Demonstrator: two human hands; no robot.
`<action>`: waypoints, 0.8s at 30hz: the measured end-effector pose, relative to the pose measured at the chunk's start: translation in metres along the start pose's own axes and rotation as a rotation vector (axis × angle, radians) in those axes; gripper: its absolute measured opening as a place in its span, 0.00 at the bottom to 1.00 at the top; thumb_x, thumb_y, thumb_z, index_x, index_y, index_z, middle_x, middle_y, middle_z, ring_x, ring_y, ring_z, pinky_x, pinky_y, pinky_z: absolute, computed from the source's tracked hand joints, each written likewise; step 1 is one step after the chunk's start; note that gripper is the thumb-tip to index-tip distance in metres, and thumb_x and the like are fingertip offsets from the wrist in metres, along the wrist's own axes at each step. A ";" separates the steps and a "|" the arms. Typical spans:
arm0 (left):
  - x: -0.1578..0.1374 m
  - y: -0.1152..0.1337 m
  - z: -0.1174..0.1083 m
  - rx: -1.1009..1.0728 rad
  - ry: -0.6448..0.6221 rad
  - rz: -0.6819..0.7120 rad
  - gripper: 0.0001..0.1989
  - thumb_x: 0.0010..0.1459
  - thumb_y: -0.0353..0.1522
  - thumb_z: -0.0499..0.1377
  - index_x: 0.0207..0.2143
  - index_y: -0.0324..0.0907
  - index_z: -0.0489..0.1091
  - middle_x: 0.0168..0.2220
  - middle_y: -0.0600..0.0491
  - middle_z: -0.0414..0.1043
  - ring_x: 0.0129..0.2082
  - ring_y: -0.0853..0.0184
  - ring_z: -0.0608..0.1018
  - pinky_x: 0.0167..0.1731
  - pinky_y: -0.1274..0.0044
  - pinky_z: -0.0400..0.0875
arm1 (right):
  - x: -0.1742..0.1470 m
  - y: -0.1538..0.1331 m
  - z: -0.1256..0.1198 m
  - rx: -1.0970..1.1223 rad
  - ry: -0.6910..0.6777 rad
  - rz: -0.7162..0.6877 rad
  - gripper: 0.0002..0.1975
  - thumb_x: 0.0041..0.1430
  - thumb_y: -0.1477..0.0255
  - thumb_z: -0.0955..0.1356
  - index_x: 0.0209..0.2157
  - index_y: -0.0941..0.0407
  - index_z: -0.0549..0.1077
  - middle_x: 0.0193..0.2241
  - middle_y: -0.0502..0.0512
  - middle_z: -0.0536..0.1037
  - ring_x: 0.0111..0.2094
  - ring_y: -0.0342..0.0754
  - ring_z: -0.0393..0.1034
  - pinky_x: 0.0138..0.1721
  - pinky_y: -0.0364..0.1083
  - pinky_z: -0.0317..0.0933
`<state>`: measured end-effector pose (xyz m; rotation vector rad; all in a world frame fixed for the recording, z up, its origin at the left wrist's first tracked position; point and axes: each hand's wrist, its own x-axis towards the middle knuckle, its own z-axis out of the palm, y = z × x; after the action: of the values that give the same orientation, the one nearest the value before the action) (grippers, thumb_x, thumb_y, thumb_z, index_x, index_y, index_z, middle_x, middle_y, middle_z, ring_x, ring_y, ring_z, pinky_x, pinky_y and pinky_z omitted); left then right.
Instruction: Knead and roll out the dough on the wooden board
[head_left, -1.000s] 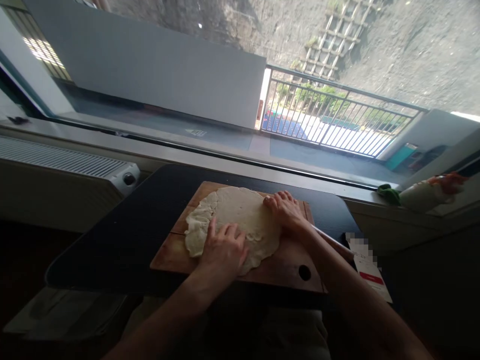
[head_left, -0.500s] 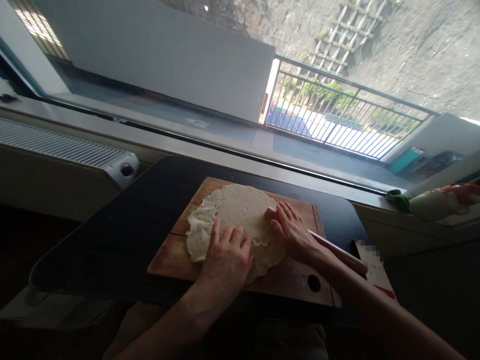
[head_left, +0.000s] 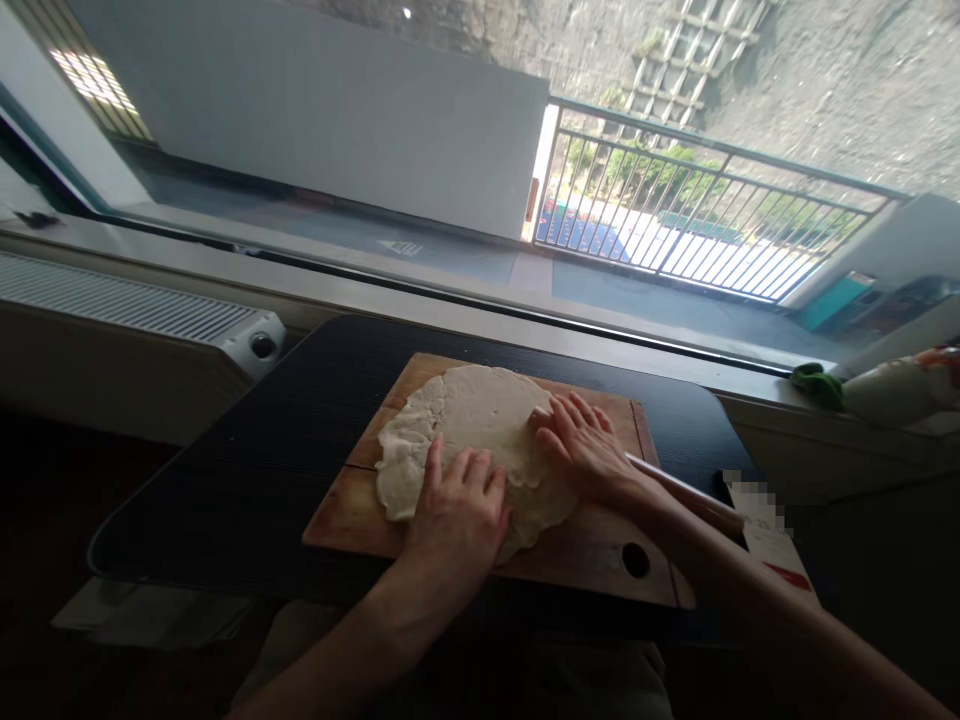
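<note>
A wide, uneven sheet of pale dough (head_left: pixel 480 395) covers much of the wooden cutting board (head_left: pixel 367 535). Its left edge is wrinkled and ragged. My left hand (head_left: pixel 461 505) is open, fingers spread and resting on the near part of the dough. On the right side, my right hand (head_left: pixel 589 450) lies over a wooden rolling pin (head_left: pixel 686 492), its fingers fairly straight along one side and the thumb on the other. One end of the pin peeks out by the fingertips on the dough. The far end extends right, partly behind my forearm.
The board rests on a black table (head_left: pixel 225 480) beneath a window sill. A white radiator (head_left: pixel 150 300) stands left. At the table's right edge lies a flat, light-coloured item (head_left: pixel 772 540), partly blurred out. A green object (head_left: pixel 817 385) and a pale container (head_left: pixel 889 390) sit farther right.
The camera view has shifted slightly, so the table and board appear a little farther right. Both hands keep nearly the same places on the dough and rolling pin.
</note>
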<state>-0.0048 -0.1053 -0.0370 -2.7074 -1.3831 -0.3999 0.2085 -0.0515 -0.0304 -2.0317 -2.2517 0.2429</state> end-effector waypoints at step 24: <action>-0.011 0.007 -0.008 -0.036 -0.025 -0.045 0.17 0.59 0.35 0.55 0.49 0.39 0.69 0.51 0.44 0.69 0.51 0.57 0.69 0.60 0.51 0.37 | -0.030 -0.017 0.014 -0.064 0.076 -0.111 0.31 0.65 0.55 0.49 0.64 0.57 0.50 0.65 0.55 0.49 0.66 0.51 0.33 0.63 0.53 0.35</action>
<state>-0.0074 -0.1197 -0.0318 -2.7236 -1.4598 -0.3994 0.1926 -0.0834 -0.0403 -1.9033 -2.3443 0.0842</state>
